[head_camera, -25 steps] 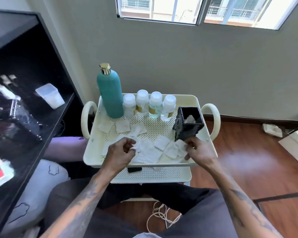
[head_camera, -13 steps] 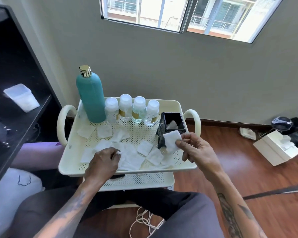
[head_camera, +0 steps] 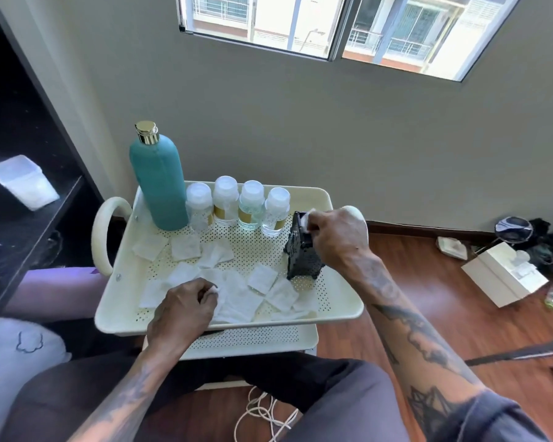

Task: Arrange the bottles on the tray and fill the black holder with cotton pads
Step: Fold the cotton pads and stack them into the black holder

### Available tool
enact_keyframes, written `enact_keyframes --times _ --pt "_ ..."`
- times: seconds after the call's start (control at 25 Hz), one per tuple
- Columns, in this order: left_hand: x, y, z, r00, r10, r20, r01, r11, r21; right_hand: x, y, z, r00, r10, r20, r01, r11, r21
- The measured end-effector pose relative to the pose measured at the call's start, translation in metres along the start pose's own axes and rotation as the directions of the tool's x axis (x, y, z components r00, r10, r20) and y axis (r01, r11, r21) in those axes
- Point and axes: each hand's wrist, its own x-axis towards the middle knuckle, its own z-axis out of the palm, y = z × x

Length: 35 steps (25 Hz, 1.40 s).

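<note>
Cotton pads litter the cream tray; my left hand pinches one there, while my right hand holds another over the black holder beside the small bottles.

Right hand carried cotton pad up into black holder.

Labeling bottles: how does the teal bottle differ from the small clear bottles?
The teal bottle is tall and opaque with a gold cap; the four small clear bottles are short and see-through, with white caps and gold labels. Both stand upright at the back of the tray.
</note>
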Motion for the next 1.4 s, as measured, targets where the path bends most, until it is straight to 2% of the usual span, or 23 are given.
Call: enact_keyframes --times 0.08,0.2,0.32,0.4,0.44,0.48,0.56,0.6,0.64,0.76,0.8,1.0,1.16,1.24,1.32,1.4 --pt "0.000 0.001 0.001 1.000 0.003 -0.012 -0.003 1.000 0.011 0.009 -0.002 0.000 0.982 0.079 0.172 -0.074 0.997 -0.036" --pt "0.001 0.000 0.002 1.000 -0.005 -0.017 0.005 1.000 0.016 0.028 -0.009 -0.003 0.874 0.203 0.442 -0.131 0.974 -0.188" --pt "0.000 0.001 0.002 1.000 -0.016 -0.016 0.016 1.000 0.010 0.040 -0.019 -0.005 0.760 0.249 0.600 -0.083 0.953 -0.290" --pt "-0.002 0.002 0.001 1.000 -0.017 -0.013 0.017 1.000 0.009 0.040 -0.015 -0.006 0.710 0.225 0.668 -0.060 0.964 -0.261" --pt "-0.003 0.003 0.000 1.000 -0.014 -0.014 0.014 1.000 0.011 0.037 -0.009 -0.012 0.718 0.185 0.671 -0.051 0.975 -0.215" --pt "-0.003 0.003 0.001 1.000 -0.010 -0.018 0.010 1.000 0.012 0.032 -0.001 -0.019 0.763 0.130 0.633 -0.077 0.991 -0.111" --pt "-0.003 0.004 0.001 1.000 -0.011 -0.026 0.011 1.000 0.007 0.021 0.023 -0.031 0.898 0.079 0.433 -0.179 0.964 0.197" --pt "-0.003 0.004 0.001 1.000 -0.010 -0.027 0.010 1.000 -0.003 0.015 0.036 -0.035 0.934 0.060 0.351 -0.165 0.947 0.277" --pt "-0.003 0.003 0.002 1.000 -0.002 -0.023 0.002 1.000 -0.011 0.011 0.047 -0.036 0.935 0.029 0.352 -0.133 0.952 0.275" --pt "-0.002 -0.002 0.002 0.999 0.034 -0.015 -0.035 0.999 -0.016 0.006 0.059 -0.020 0.842 -0.039 0.538 -0.094 0.972 0.217" --pt "-0.002 -0.003 0.001 0.999 0.050 -0.010 -0.050 0.998 -0.024 0.006 0.060 -0.014 0.825 -0.063 0.561 -0.081 0.970 0.229" --pt "0.000 0.033 -0.020 0.999 0.053 -0.003 -0.052 0.969 -0.243 0.004 0.062 -0.005 0.875 -0.025 0.483 -0.152 0.934 0.323" --pt "0.030 0.124 -0.033 0.967 0.243 -0.074 -0.254 0.921 -0.294 -0.002 0.060 -0.002 0.894 -0.047 0.446 -0.151 0.904 0.399" --pt "0.046 0.175 -0.029 0.917 0.385 -0.106 -0.400 0.888 -0.229 -0.004 0.060 -0.002 0.893 -0.053 0.446 -0.150 0.901 0.407" --pt "0.060 0.211 -0.020 0.827 0.546 -0.134 -0.553 0.833 -0.020 -0.003 0.061 -0.003 0.890 -0.044 0.454 -0.164 0.898 0.408" --pt "0.067 0.223 -0.006 0.755 0.648 -0.099 -0.619 0.755 0.218 -0.001 0.059 -0.001 0.887 -0.040 0.460 -0.178 0.890 0.419"
